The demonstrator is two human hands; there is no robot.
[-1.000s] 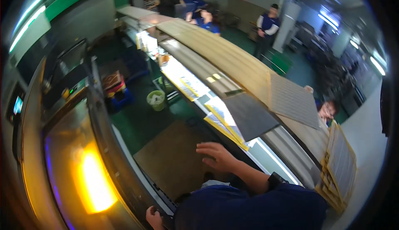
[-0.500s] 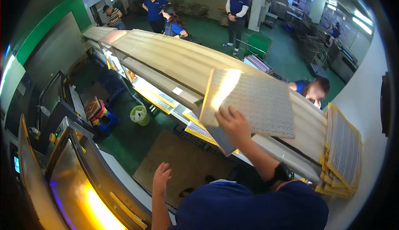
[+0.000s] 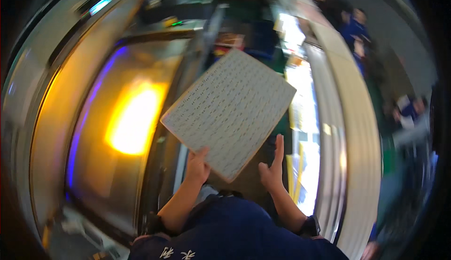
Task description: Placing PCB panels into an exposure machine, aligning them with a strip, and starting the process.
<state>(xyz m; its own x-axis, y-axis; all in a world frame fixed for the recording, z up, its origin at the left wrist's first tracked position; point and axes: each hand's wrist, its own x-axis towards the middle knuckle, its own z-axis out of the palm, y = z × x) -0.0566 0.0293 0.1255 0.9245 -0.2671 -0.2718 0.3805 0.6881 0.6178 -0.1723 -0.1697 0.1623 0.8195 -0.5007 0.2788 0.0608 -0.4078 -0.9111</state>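
Observation:
A flat, pale rectangular panel (image 3: 230, 109) with rows of small dark marks is held out in front of me, one corner pointing toward my body. My left hand (image 3: 198, 167) pinches its near left edge, thumb on the upper face. Just off the panel's near right side, my right hand (image 3: 272, 168) is raised with fingers straight and thumb apart, holding nothing. Left of the panel lies a framed machine bed (image 3: 94, 166) with a bright yellow glow and a violet strip along one side.
On the right runs a long cream ribbed bench (image 3: 354, 133), a brightly lit shelf (image 3: 305, 105) along its near side. A raised lid (image 3: 56, 119) stands at the far left. A red and blue stool (image 3: 229, 40) is beyond the panel. Blurred people (image 3: 355, 29) stand across the bench.
My view has swung left from the bench to the glowing machine. The panel has left the bench; my left hand now grips it, and my right hand is off it.

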